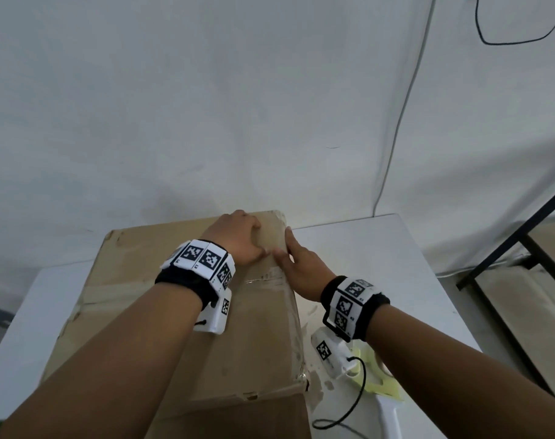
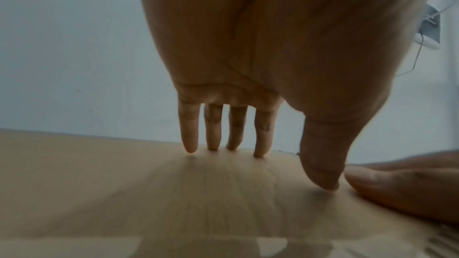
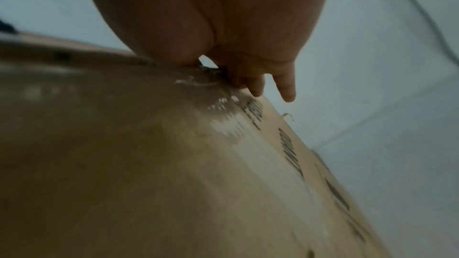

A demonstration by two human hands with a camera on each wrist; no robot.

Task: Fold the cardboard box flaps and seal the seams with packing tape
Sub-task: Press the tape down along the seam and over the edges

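Observation:
A large brown cardboard box (image 1: 136, 280) stands on the white table, its top flaps folded down. Clear packing tape (image 1: 266, 280) shines along its right edge. My left hand (image 1: 238, 239) lies flat on the far right part of the top, fingers straight, tips and thumb (image 2: 320, 164) pressing the cardboard (image 2: 149, 193). My right hand (image 1: 298, 264) presses with straight fingers along the box's right top edge, beside the left thumb. In the right wrist view the fingers (image 3: 285, 85) reach over the edge onto the printed side (image 3: 285, 164). A tape dispenser (image 1: 384, 391), pale yellow and white, lies on the table right of the box.
The white table (image 1: 380, 248) stands against a pale wall. A black cable (image 1: 358, 400) loops by the dispenser. A black metal frame (image 1: 507, 248) stands at the right. A thin grey cord (image 1: 406, 99) hangs down the wall.

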